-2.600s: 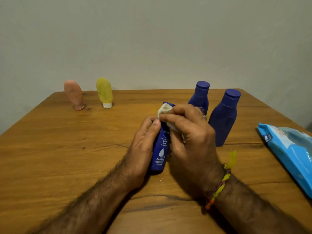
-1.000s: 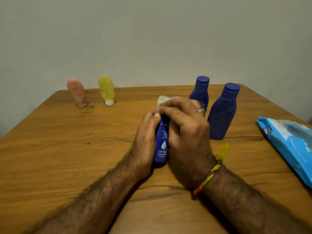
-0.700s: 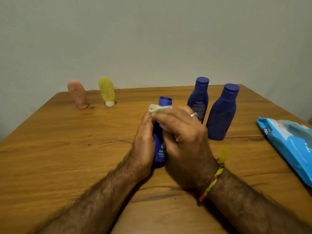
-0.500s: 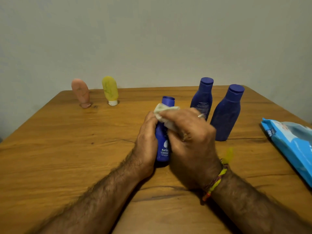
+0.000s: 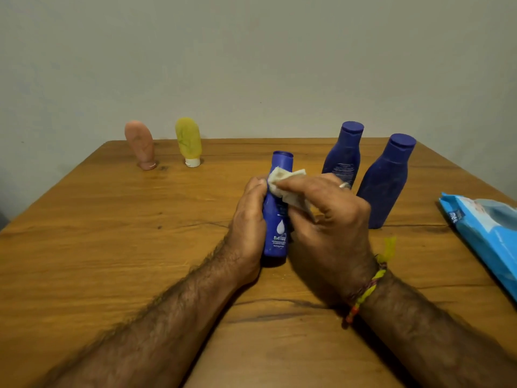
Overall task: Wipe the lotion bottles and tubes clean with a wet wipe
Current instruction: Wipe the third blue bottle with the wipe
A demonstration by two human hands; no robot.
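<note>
Two hands at work mid-table. Left hand [image 5: 249,219]: fingers curled round slim blue bottle [image 5: 277,219], upright on wooden table [image 5: 112,247]. Right hand [image 5: 330,219]: pinching wet wipe [image 5: 285,183] against bottle's upper part, just under cap. Behind right: two larger blue bottles [image 5: 342,155] [image 5: 386,183], upright. Far left: pink tube [image 5: 140,144], yellow tube [image 5: 188,141], cap-down. Right edge: blue wipes pack [image 5: 486,233], lying flat.
</note>
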